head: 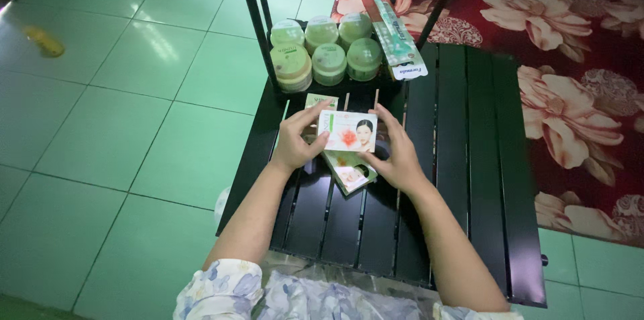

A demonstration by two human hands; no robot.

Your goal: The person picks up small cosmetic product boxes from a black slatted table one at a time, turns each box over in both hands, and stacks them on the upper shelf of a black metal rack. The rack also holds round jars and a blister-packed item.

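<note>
Both hands pinch a small white carton: the left hand (295, 140) and right hand (396, 152) each clamp an end of the cosmetic box (347, 131), holding it level, printed face up, above the black slatted table (456, 159). Flat sachets (349, 172) lie beneath it; beyond, green-lidded cream jars (327, 51) stand clustered beside a boxed toothbrush pack (399, 41).

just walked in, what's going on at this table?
A person holds a small white box with both hands, left hand and right hand, above a black slatted table. More flat packets lie on the table under the hands. At the far edge stand six round green-lidded jars, stacked in two rows, with a long boxed tube leaning beside them. A red floral rug lies to the right on green floor tiles.
</note>
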